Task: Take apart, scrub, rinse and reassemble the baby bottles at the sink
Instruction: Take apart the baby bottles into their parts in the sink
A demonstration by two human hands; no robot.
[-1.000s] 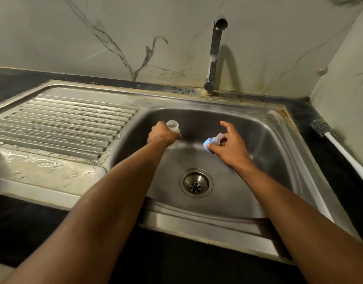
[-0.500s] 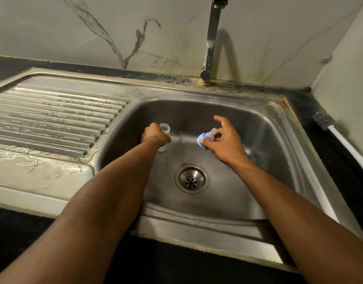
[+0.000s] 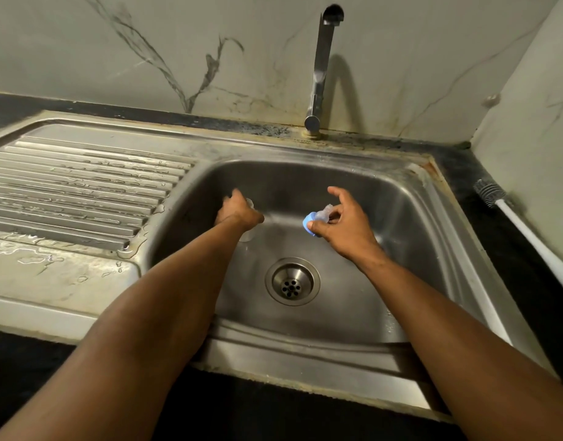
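Observation:
My left hand (image 3: 238,213) grips a small clear baby bottle (image 3: 247,236) low over the left of the steel sink basin (image 3: 401,249); the hand hides most of the bottle, and only its rim and base show. My right hand (image 3: 343,222) pinches the blue collar with its clear teat (image 3: 316,218) between thumb and fingers, with the forefinger lifted. The two hands are apart, above the basin floor and behind the drain (image 3: 292,281).
A tall tap (image 3: 319,68) stands behind the basin, with no water running. A wet ribbed drainboard (image 3: 76,189) lies to the left. A white-handled bottle brush (image 3: 521,224) lies on the dark counter at the right, by the wall.
Both hands have sunk a little deeper into the basin. My left hand has turned over the bottle, so less of its open mouth shows now.

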